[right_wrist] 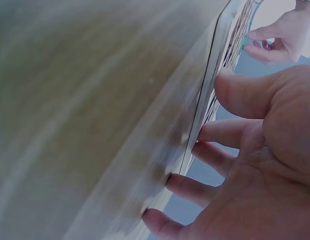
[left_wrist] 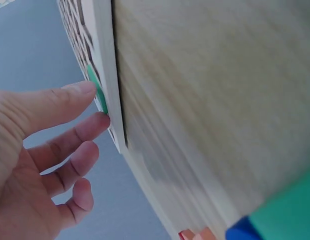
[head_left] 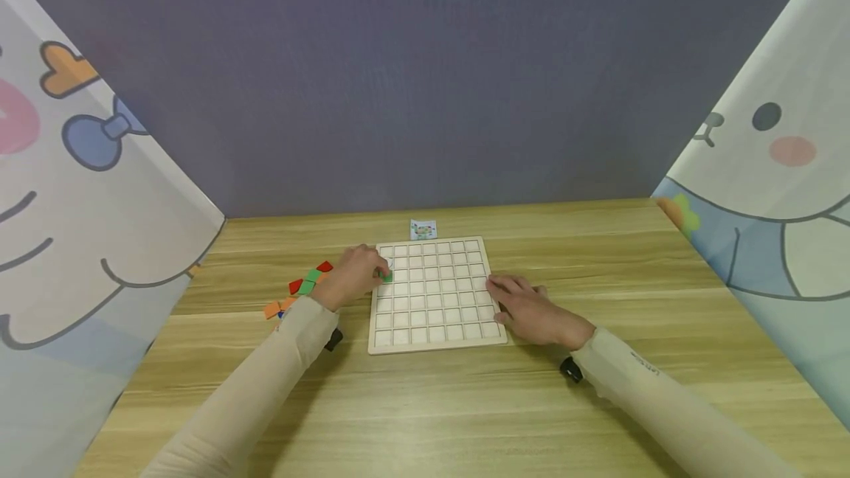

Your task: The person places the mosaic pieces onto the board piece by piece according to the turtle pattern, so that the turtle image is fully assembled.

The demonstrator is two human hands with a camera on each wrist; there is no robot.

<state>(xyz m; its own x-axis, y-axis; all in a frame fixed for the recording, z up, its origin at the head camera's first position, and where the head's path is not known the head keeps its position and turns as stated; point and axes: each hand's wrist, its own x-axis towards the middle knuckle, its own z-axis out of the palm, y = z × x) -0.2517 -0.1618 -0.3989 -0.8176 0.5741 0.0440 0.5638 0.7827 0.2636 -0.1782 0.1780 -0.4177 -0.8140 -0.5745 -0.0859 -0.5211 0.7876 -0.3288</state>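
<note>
A pale wooden grid board (head_left: 438, 349) lies on the table, its square cells in rows. My left hand (head_left: 356, 271) pinches a green square tile (left_wrist: 98, 90) between thumb and index finger at the board's left column. Its other fingers curl loosely. Along the board's right edge rests my right hand (head_left: 531, 312), fingers relaxed. In the right wrist view, the right thumb (right_wrist: 232, 92) lies against the board's side while the other fingertips reach down to the edge and tabletop.
Loose red tiles (head_left: 296, 286), green tiles (head_left: 307, 288) and orange tiles (head_left: 271, 310) lie left of the board, partly hidden by the left arm. A small printed card (head_left: 423, 230) sits behind the board. A dark panel (head_left: 425, 80) rises at the table's back.
</note>
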